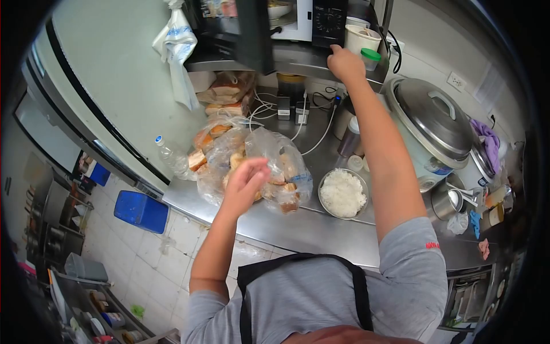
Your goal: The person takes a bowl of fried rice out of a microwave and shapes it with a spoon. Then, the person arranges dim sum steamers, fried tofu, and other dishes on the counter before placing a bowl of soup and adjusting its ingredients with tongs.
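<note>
Two bare hands, well apart. Right hand (pixel 347 62) is pointing a finger at the lower end of the control panel (pixel 330 23), apparently touching; curl of the other fingers, cannot tell. Left hand (pixel 247 182) is hanging loosely spread mid-frame over bagged bread (pixel 229 146), gripping nothing visible; contact unclear. Microwave (pixel 293 33) is sitting at top centre, door (pixel 255 40) standing open, a bowl (pixel 279 10) showing inside. Step in hand, by judgement: working the panel's lower button. Next move seems to be calling for clearance around the door. Microwave is facing frame bottom, long axis running left–right; door is jutting downward.
</note>
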Motion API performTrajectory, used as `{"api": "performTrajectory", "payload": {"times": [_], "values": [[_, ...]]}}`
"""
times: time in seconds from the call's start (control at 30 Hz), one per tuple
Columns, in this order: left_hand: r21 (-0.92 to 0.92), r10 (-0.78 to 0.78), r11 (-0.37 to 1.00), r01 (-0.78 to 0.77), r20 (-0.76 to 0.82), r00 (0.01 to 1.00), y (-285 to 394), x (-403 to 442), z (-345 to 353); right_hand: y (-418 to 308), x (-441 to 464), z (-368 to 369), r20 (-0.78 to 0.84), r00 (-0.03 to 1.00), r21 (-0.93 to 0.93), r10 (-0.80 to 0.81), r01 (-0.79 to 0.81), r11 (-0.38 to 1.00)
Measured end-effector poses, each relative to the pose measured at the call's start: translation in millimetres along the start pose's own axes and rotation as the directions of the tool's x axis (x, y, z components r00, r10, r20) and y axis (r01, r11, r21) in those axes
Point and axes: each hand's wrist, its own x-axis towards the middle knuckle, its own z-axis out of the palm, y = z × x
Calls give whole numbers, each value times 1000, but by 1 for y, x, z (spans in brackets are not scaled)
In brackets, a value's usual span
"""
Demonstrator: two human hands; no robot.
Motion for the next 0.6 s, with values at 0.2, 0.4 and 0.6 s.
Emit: {"api": "performTrajectory", "payload": {"times": [0.2,0.4,0.6], "values": [[-107,82,991,-78,32,996,45,129,23,3,-18,-3,-68,997,53,-33,36,998],[-293,-62,955,48,-39,997,78,314,-23,7,-18,2,-167,986,90,-28,43,995],[-442,-339,858,260,-108,935,71,462,-62,1,-19,4,-223,974,108,38,-14,994]]}}
